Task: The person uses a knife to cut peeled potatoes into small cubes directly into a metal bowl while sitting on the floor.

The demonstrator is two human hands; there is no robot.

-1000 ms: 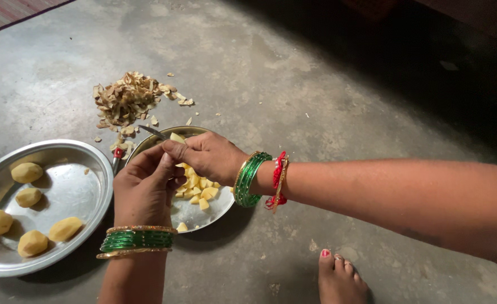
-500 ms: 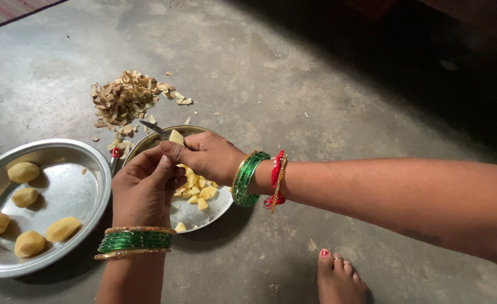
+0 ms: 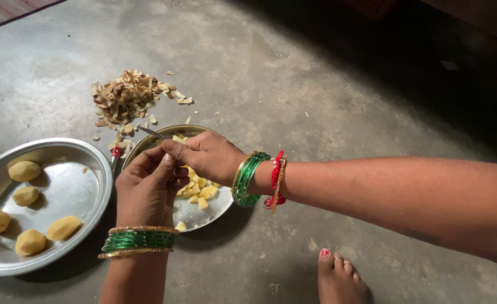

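You are in the middle of cutting a potato into small bits over the small steel plate [image 3: 217, 209], which sits on the floor just in front of you. Your right hand [image 3: 212, 157] is closed around a knife [image 3: 151, 133]; only the thin blade tip pokes out past your thumb. Your left hand [image 3: 147, 191] is curled shut just under it, and a bit of yellow potato piece [image 3: 177, 138] peeks out between the two hands. The cut potato chunks [image 3: 199, 189] lie in a heap on that plate. To the left, touching its rim, is the big steel plate [image 3: 71, 191] with five peeled potatoes [image 3: 63, 227] waiting. A pile of peels [image 3: 123, 100] lies on the floor behind the plates, and your foot [image 3: 338, 276] rests near the front edge. I think the next cut needs a slow push, with your thumb kept out of the blade's way.
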